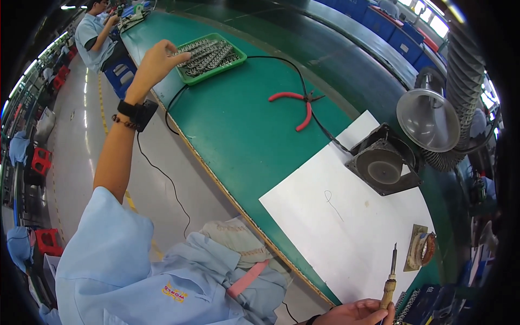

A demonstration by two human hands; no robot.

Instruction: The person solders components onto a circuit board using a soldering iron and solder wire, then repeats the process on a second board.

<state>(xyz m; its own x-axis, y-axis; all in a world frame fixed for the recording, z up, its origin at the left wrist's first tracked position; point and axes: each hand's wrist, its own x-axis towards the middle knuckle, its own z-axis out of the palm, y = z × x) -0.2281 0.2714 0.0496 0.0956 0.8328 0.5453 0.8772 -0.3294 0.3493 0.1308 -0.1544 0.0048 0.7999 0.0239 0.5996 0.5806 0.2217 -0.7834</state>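
My left hand (161, 63) reaches over the near left rim of a green tray (208, 76). Its thumb and fingers are drawn together in a pinch; whatever they hold, if anything, is too small to make out. Rows of small metal parts in strips (211, 56) fill the tray. At the lower right, my right hand (364, 312) grips the wooden handle of a soldering iron (389, 290), its tip pointing up above a white sheet (325, 233). Beside the iron stands a round coil-like piece, probably solder wire (421, 249), on a small plate.
Red-handled pliers (307, 103) lie mid-table on the green bench top (227, 135). A black fan (382, 162) rests on the white sheet, near a metal extraction hood (429, 120). Metal strips (406, 303) lie by my right hand. Another person (96, 40) sits at the far left.
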